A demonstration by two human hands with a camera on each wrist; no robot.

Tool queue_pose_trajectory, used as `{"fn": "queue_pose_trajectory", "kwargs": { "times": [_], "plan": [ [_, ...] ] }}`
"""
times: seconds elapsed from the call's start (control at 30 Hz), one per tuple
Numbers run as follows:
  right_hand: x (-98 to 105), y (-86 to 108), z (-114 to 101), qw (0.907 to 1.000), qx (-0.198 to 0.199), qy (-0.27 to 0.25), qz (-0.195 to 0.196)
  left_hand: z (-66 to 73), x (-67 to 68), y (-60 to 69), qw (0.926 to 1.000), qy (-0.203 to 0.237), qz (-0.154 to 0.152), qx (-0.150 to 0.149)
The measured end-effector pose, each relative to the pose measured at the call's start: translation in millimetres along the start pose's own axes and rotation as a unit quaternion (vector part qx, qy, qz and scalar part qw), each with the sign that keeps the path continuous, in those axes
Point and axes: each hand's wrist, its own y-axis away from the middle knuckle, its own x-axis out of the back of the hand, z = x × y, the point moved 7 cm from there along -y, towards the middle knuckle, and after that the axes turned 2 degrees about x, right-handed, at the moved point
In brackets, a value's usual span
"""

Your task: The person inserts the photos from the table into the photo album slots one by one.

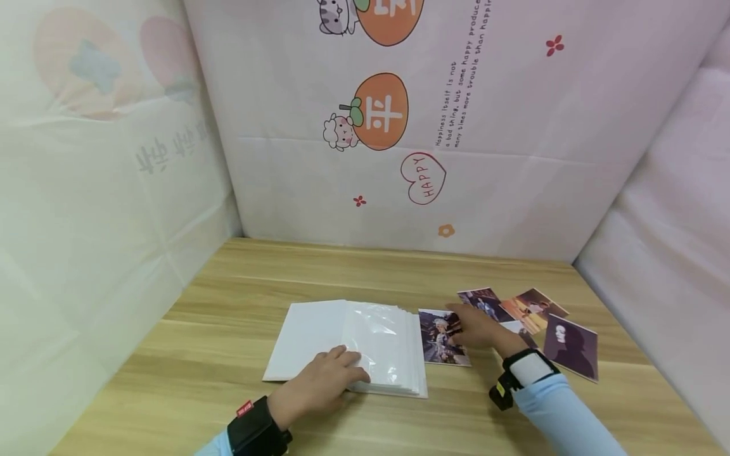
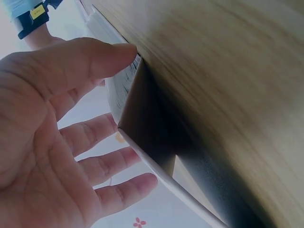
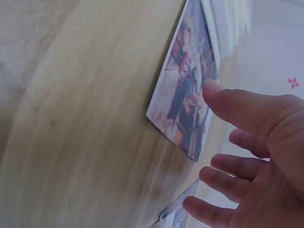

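An open white photo album (image 1: 310,332) with clear plastic sleeves (image 1: 379,345) lies on the table. My left hand (image 1: 322,383) rests across its lower middle; in the left wrist view the fingers are spread and the thumb lies by the album's edge (image 2: 161,175). Just right of the album lies a photo (image 1: 439,342) of a light-haired figure. At that photo's right side is my right hand (image 1: 479,326), its thumb reaching over the print (image 3: 185,90) in the right wrist view, the other fingers apart. Whether the thumb presses on it cannot be told.
Several more photos lie to the right: a dark purple one (image 1: 570,348), an orange one (image 1: 536,310) and a dark one (image 1: 485,304) partly behind my right hand. The wooden table (image 1: 188,342) is bounded by white printed cloth (image 1: 502,196) at the back and sides.
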Motion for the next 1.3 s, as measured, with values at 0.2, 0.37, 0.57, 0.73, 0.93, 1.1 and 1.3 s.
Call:
{"fn": "queue_pose_trajectory", "kwargs": {
  "times": [0.2, 0.37, 0.57, 0.73, 0.93, 1.1, 1.3],
  "plan": [
    [-6, -5.9, 4, 0.9998, -0.006, -0.018, -0.010, -0.5, -1.1, -1.4, 0.9999, 0.010, 0.007, 0.006],
    [-10, -7.2, 12, 0.9983, -0.033, -0.040, -0.028, 0.0, -0.7, -1.7, 0.9998, 0.015, 0.015, 0.001],
    [-11, -9.2, 18, 0.9983, -0.039, -0.038, -0.022, -1.0, -2.4, -2.2, 0.9995, 0.026, 0.015, -0.001],
    [-4, -11.0, 18, 0.9985, -0.043, -0.028, 0.016, -2.6, -3.5, -2.5, 0.9995, 0.029, 0.012, 0.000],
    [8, -7.8, 18, 0.9941, -0.017, -0.028, 0.103, -4.1, -3.2, -3.6, 0.9993, 0.036, 0.004, 0.004],
    [15, -4.0, 20, 0.9870, -0.017, -0.067, 0.145, -6.2, -4.1, -4.8, 0.9987, 0.046, -0.015, 0.017],
    [15, -3.6, 20, 0.9831, -0.043, -0.087, 0.155, -7.0, -4.0, -5.2, 0.9983, 0.046, -0.022, 0.026]
  ]
}}
